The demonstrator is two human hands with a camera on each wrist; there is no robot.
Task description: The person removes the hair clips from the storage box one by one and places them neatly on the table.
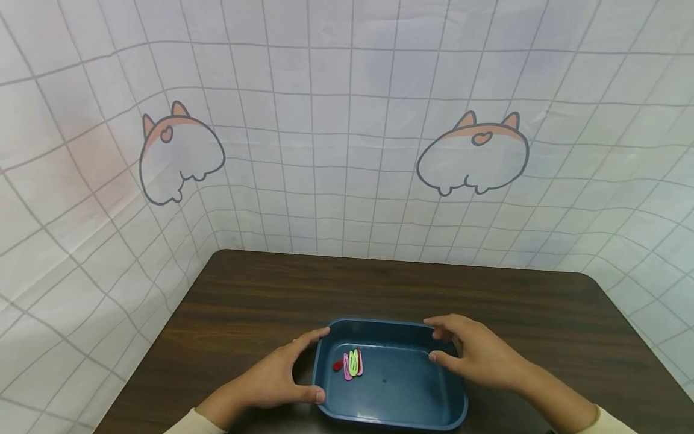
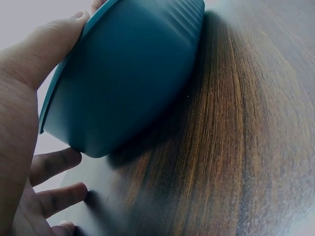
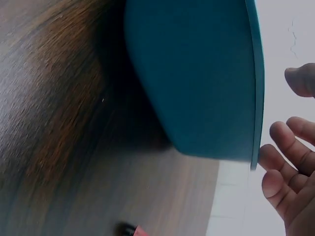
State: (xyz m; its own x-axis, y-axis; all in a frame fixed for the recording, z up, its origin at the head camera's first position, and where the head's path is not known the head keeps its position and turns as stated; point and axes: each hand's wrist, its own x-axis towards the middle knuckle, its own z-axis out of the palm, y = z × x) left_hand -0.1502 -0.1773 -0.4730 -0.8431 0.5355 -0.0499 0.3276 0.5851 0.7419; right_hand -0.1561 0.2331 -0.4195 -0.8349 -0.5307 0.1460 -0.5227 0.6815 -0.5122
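Unclenched hands (image 1: pixel 273 378) (image 1: pixel 482 355) at either side of a blue tray (image 1: pixel 401 395) of coloured clips (image 1: pixel 353 363)

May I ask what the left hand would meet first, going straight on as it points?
Probably the blue bin: the left hand appears to touch its left rim.

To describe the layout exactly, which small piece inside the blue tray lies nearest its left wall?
The dark red piece, at the group's left end; the green clips and pinkish clips lie farther right.
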